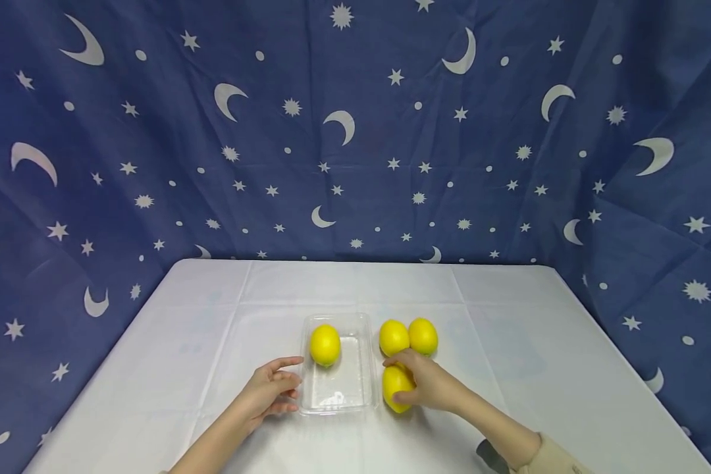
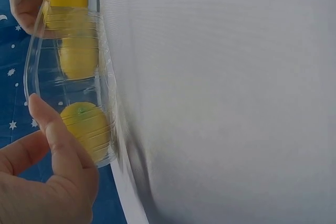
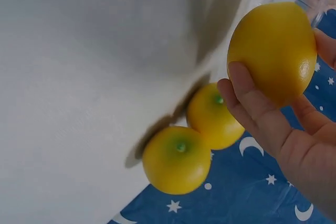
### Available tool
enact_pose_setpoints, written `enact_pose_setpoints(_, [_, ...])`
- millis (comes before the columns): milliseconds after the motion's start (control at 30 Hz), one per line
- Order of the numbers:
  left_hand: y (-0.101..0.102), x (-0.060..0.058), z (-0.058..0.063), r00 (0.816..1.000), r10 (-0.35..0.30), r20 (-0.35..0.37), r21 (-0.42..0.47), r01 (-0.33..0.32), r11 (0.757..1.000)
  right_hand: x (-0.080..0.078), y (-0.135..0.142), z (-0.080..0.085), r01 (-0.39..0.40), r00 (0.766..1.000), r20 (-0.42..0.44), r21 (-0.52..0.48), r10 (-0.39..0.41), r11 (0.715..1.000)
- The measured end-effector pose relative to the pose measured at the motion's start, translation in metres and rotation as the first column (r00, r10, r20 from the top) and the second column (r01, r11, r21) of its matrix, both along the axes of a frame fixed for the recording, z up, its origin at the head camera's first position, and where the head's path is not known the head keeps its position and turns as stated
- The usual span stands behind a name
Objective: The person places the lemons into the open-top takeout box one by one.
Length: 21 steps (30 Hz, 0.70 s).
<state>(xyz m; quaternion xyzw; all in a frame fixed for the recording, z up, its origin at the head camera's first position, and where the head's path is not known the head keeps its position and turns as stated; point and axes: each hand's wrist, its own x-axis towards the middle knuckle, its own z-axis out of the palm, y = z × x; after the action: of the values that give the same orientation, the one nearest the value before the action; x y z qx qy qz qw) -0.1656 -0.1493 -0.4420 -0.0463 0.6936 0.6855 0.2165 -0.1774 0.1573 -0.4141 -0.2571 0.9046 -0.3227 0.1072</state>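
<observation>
A clear plastic container stands on the white table with one yellow lemon inside, toward its back left. My left hand is at the container's left side, its fingertips right at the rim and the fingers loosely bent. In the left wrist view the lemon shows through the clear wall. To the right of the container, my right hand grips another lemon between thumb and fingers. Just behind that hand, two more lemons sit side by side.
A white cloth with fold lines covers the table. Behind and at both sides hangs a blue curtain printed with moons and stars. A dark band shows by the right wrist, next to a beige sleeve.
</observation>
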Motion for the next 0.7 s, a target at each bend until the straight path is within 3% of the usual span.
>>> enact_pose_setpoints(433, [0.001,-0.002,0.001,0.999,0.036,0.006,-0.009,-0.036,0.999,-0.011,-0.005,0.011,0.052,0.999,-0.002,-0.048,-0.052,0.997])
enact_pose_setpoints(700, [0.0,0.001,0.0,1.0,0.018,0.009,0.012,-0.018,1.0,-0.016,-0.005,0.013,0.099,0.995,0.015,-0.086,-0.098,0.991])
